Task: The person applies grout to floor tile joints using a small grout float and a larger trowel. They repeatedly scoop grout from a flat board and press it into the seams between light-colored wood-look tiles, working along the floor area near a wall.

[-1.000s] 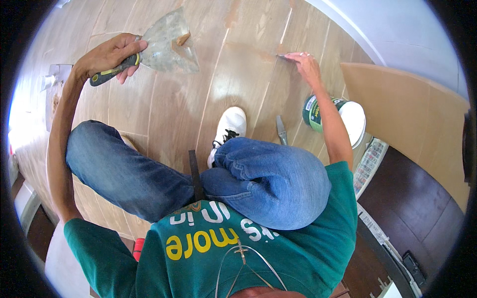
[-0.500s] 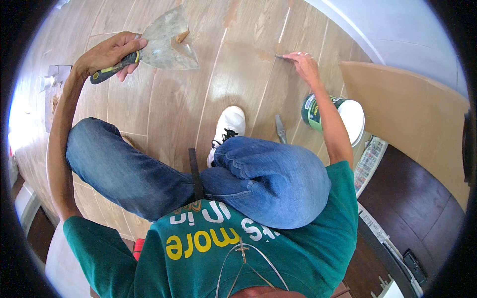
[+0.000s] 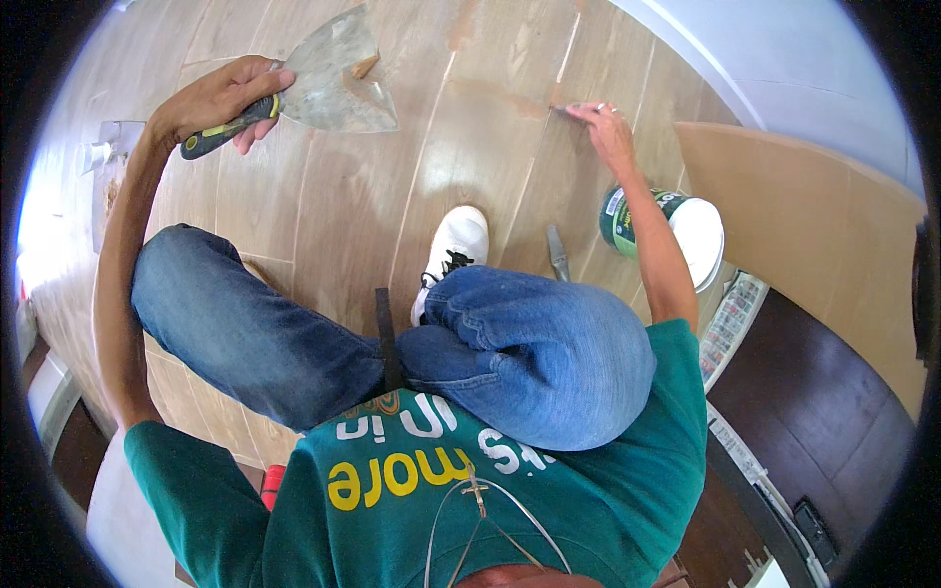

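Note:
My left hand (image 3: 221,103) grips the black-and-yellow handle of a wide putty knife (image 3: 328,83). The broad, stained blade is held above the floor, and a lump of brown filler (image 3: 365,67) sits near its edge. Farther right, my right hand (image 3: 606,135) is closed around a small thin-bladed tool (image 3: 559,109), whose handle is mostly hidden by the fingers. Its tip is at a joint of the wood-look floor (image 3: 363,186), beside a brown smear (image 3: 524,105).
A narrow-bladed tool (image 3: 558,253) lies on the floor right of my white shoe (image 3: 459,238). Under my right forearm is a green tub with a white lid (image 3: 698,245). A tan board (image 3: 794,186) stands at the right, below a pale wall (image 3: 814,69). A flat metal plate (image 3: 106,186) lies far left.
My right hand and its tool have shifted very slightly at the same joint. The left hand keeps the wide putty knife nearly still; the whole view has moved a little.

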A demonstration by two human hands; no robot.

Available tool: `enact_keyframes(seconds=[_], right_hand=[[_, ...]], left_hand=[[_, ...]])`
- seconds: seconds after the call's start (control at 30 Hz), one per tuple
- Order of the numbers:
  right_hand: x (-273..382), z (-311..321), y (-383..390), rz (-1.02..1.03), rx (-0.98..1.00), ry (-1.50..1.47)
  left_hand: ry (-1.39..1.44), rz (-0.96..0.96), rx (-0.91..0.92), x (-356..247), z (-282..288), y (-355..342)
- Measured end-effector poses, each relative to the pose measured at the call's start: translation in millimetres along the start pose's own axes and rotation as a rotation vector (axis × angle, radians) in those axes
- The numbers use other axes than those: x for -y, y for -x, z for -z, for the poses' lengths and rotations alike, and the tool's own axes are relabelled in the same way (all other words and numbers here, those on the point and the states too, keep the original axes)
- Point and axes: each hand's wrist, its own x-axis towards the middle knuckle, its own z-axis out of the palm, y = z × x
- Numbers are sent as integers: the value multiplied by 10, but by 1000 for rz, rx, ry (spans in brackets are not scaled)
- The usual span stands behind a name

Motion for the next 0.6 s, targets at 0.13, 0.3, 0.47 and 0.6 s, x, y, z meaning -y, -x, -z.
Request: enact_keyframes(seconds=[0.13,0.3,0.47,0.6], right_hand=[[-99,-16,-344,-68,-78,35],[83,-97,-148,32,-5,116],[416,347,222,178,-188,29],[1177,957,168,249,-306,-241]], left_hand=[[22,-30,56,-25,-3,-104],[48,-60,54,-77,-11,-74],[84,-87,0,-163,-33,-39],[84,-118,50,-267,-41,-54]])
